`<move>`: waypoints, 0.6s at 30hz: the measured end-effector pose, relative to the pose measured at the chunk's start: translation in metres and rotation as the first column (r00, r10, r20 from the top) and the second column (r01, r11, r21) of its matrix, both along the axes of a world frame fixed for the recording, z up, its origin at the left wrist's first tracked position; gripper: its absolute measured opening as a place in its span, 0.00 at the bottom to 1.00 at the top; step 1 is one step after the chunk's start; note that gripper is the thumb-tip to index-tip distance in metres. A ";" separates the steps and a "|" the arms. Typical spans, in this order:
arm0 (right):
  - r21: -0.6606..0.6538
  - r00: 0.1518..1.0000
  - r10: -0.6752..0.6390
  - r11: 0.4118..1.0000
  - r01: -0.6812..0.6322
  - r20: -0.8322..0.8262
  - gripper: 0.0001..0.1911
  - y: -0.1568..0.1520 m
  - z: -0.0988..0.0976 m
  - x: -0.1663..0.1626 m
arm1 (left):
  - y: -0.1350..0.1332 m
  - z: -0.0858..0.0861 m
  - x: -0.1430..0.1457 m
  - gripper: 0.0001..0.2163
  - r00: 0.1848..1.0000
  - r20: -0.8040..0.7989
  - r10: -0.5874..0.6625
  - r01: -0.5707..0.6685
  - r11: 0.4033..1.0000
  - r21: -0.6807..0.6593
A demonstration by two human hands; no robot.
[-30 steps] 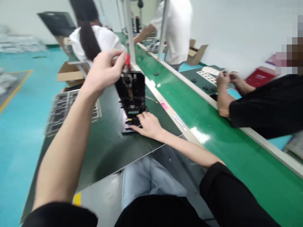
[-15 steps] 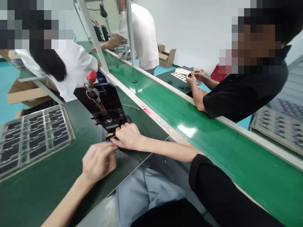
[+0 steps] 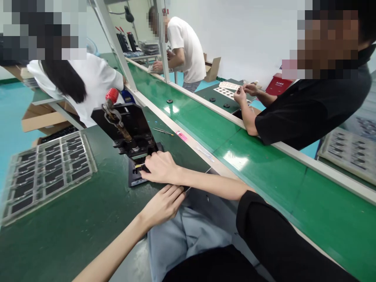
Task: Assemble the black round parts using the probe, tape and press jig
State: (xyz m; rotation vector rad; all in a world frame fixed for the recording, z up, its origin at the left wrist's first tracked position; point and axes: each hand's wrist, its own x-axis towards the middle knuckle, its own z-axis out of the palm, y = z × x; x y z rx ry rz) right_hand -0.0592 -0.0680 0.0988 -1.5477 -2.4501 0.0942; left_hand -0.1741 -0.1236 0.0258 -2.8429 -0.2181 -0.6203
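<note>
A black toggle press fixture [image 3: 125, 131] with a red-knobbed lever stands on the green table, its top plate tilted up. At its base [image 3: 136, 181], my right hand [image 3: 161, 167] has its fingers curled down into the lower part. Whatever those fingers pinch is hidden behind the hand. Below my right forearm, my left hand [image 3: 164, 205] lies at the table's near edge. Its fingers are extended side by side, with no object visible in them; the thumb is out of sight.
A clear tray [image 3: 37, 178] with dark rectangular parts lies left. Tweezers [image 3: 164, 132] and a pink item [image 3: 182, 136] lie behind the fixture. The green conveyor [image 3: 202, 127] runs along the right, carrying a black ring [image 3: 169, 101]. Co-workers sit or stand around, one handling a small part.
My left hand has moved right and down from beside the fixture's base to the table edge under my right forearm. My right hand stays at the base. A far co-worker has straightened and drawn back.
</note>
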 end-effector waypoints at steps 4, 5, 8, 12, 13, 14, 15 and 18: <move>0.085 0.999 -0.041 0.995 0.042 -0.015 0.23 -0.025 0.002 0.043 | -0.002 0.003 0.001 0.13 0.996 0.056 0.069 -0.067 0.997 -0.032; 0.109 0.996 -0.087 0.990 0.089 -0.026 0.23 -0.030 0.000 0.062 | -0.002 0.003 0.002 0.13 0.992 0.061 0.109 -0.106 0.993 -0.054; 0.183 0.948 -0.307 0.931 0.317 -0.082 0.22 -0.035 -0.013 0.130 | 0.001 0.000 0.010 0.17 0.966 0.071 0.248 -0.236 0.960 -0.148; 0.166 0.785 -0.617 0.782 0.601 0.061 0.22 -0.013 -0.032 0.222 | 0.011 -0.007 0.024 0.20 0.927 0.074 0.369 -0.345 0.912 -0.220; 0.155 0.733 -0.674 0.737 0.658 0.090 0.23 -0.003 -0.034 0.241 | 0.013 -0.008 0.027 0.19 0.925 0.063 0.374 -0.353 0.910 -0.220; 0.156 0.688 -0.719 0.694 0.702 0.101 0.23 0.007 -0.036 0.258 | 0.014 -0.009 0.029 0.19 0.927 0.049 0.371 -0.353 0.911 -0.216; 0.155 0.649 -0.754 0.657 0.738 0.103 0.24 0.017 -0.036 0.273 | 0.014 -0.010 0.031 0.18 0.930 0.035 0.367 -0.352 0.912 -0.210; 0.133 0.555 -0.828 0.560 0.818 0.078 0.26 0.045 -0.034 0.306 | 0.011 -0.009 0.032 0.18 0.924 0.017 0.382 -0.373 0.910 -0.184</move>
